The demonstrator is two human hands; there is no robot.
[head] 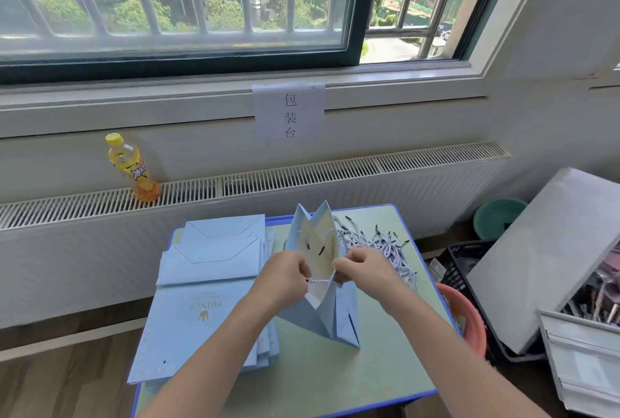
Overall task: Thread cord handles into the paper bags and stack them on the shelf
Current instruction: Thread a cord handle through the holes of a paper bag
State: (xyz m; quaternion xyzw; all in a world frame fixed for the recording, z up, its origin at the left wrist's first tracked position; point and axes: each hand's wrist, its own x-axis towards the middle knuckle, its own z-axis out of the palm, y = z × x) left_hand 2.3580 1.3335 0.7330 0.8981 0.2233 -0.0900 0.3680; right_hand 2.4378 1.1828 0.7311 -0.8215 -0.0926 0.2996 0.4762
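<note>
Evidently to feed its near rim, both hands, left hand [285,271] and right hand [360,266], pinch a twisted white-and-blue cord handle [318,280] taut across the opened pale-blue paper bag [322,307] standing mid-table, spare cords [379,243] at two o'clock, probably within reach.

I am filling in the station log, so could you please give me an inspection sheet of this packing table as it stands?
Surface: small green table with blue edging, below the window.
Job's things: one open blue bag standing upright; one cord already hangs inside its far wall. Stack of flat blue bags to its left. Pile of loose cords at the far right.
Clutter: nothing seen on the table.
Grippers: left hand and right hand each pinch a striped cord at the bag's near rim.
Cables: nothing seen.
Surroundings: yellow drink bottle on the radiator; paper sign under the sill; orange basin, black crate and grey boxes to the right.
</note>
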